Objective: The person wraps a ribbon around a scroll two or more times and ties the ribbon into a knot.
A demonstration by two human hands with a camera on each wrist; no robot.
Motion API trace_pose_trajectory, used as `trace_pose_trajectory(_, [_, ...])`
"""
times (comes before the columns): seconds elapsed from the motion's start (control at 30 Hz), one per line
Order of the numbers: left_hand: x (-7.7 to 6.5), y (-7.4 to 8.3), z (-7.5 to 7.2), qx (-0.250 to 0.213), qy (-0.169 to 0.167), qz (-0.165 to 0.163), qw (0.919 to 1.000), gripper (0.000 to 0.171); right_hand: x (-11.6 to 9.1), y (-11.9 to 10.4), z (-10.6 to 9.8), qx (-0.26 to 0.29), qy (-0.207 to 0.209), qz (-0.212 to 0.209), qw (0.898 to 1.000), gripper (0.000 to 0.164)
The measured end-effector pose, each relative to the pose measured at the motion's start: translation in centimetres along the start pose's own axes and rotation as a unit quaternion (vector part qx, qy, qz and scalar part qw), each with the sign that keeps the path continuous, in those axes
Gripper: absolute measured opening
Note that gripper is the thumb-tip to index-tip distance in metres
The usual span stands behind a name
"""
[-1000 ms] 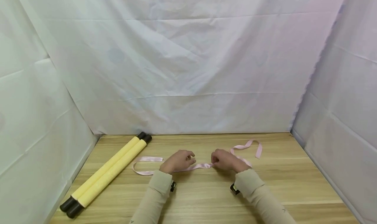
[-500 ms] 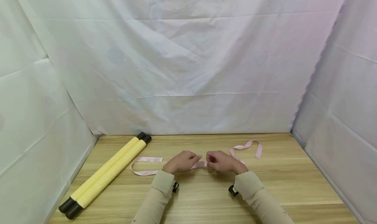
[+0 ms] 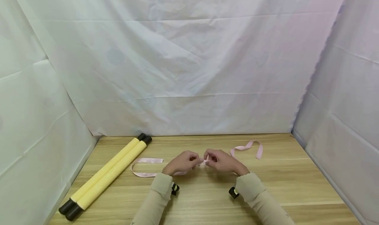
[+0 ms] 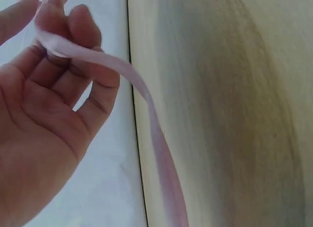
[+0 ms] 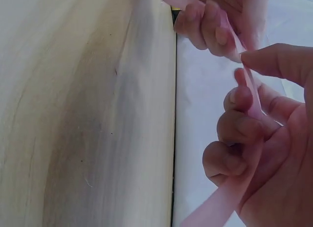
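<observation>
Pink satin ribbon (image 3: 147,167), narrow, limp, lying across the middle of a wooden table (image 3: 207,205); centre section raised off the wood between two hands, tails trailing flat to 9 o'clock and 2 o'clock. Left tail curled in a flat loop, ending short of the yellow rods; right tail (image 3: 247,147) arched in a loose curve.

Left hand (image 3: 181,162): fingers curled, ribbon (image 4: 93,60) draped over the fingertips and pinched near the top, strip falling away toward the table edge. Right hand (image 3: 222,161): fingers (image 5: 237,129) curled round the ribbon (image 5: 252,97), band running through the palm and up to a pinch at thumb and forefinger. Both hands nearly touching at centre; short span of ribbon between them, exact fold hidden from the head view.

Handling note, as a judgement: keep both pinches close together and the band flat, not twisted; hold light tension so the slack span does not collapse; let the tails slide freely on the wood rather than dragging them.

Two yellow foam rods (image 3: 109,172), black end caps, side by side and touching, at 8 o'clock of the hands, well apart from them. Beige sleeves (image 3: 157,192) on both forearms. White cloth backdrop (image 3: 189,70) at the far side and both flanks.
</observation>
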State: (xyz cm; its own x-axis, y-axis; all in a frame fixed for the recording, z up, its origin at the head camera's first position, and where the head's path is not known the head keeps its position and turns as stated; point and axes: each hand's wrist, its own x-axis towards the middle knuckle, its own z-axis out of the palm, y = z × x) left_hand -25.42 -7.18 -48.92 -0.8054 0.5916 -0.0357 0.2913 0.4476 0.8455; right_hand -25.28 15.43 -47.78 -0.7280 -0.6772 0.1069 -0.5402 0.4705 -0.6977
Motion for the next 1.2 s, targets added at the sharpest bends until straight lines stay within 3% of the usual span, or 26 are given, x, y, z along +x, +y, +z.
trace_pose_trajectory(0.13, [-0.5,0.2,-0.4,-0.026,-0.007,0.003,0.9996,0.045,0.0,-0.2,-0.3,0.01,-0.013,0.001,1.0,0.016])
trace_pose_trajectory(0.27, [-0.9,0.4,-1.1,-0.016,-0.011,0.022,0.9996,0.043,-0.2,-0.4,-0.9,0.047,-0.027,-0.005,0.999,0.031])
trace_pose_trajectory(0.43, [-1.4,0.2,-2.1,-0.007,-0.013,0.044,0.9989,0.046,-0.5,-0.4,-1.6,0.083,-0.029,0.009,0.996,0.031])
trace_pose_trajectory(0.6, [-2.2,0.1,-3.0,-0.01,-0.016,0.038,0.9991,0.044,-1.0,-0.2,-2.0,0.113,-0.043,0.014,0.993,0.034])
trace_pose_trajectory(0.8, [-3.8,0.9,-4.6,0.012,-0.009,0.039,0.9991,0.035,-2.1,0.2,-3.1,0.092,-0.044,0.026,0.994,0.03])
trace_pose_trajectory(1.0, [-5.9,2.5,-6.6,0.008,0.0,0.033,0.9994,0.033,-3.2,0.8,-4.7,0.091,-0.055,0.015,0.994,0.038])
trace_pose_trajectory(1.2, [-7.5,2.2,-8.3,0.018,0.011,0.032,0.9993,0.036,-4.4,1.1,-6.3,0.073,-0.041,0.026,0.996,0.034])
